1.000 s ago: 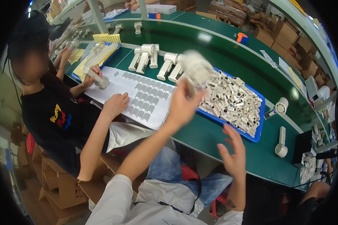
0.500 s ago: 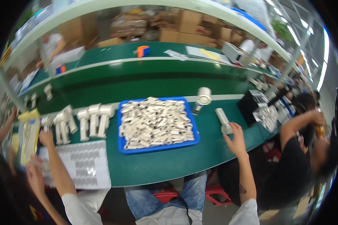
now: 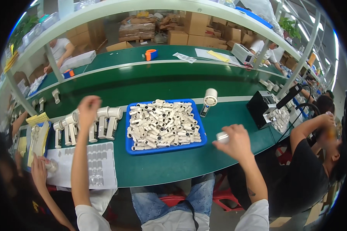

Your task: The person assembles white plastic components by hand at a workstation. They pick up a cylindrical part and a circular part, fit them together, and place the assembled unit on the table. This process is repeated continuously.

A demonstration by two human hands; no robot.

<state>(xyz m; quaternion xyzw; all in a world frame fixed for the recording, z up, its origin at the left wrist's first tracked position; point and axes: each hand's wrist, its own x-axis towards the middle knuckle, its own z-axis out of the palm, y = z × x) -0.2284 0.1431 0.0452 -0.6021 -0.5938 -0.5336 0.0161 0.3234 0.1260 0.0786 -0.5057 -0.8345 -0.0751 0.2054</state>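
Observation:
My right hand is closed around a white handheld device, over the green table right of the blue tray. Only one end of it shows past my fingers. My left hand is raised over a row of white handheld devices with round heads and handles, its fingers curled together. Whether it holds anything is hidden. Another such device stands behind the tray's right corner. White handle-shaped parts with small dark windows fill the tray.
A sheet of grey stickers lies at the table's left. Beside it a co-worker's hand holds a white round-headed part. A black box-shaped apparatus stands at right, near a person in a black shirt. A shelf spans overhead.
My left hand has moved right and up from the left end of the device row. My right hand has picked up the device that lay on the table and moved slightly left.

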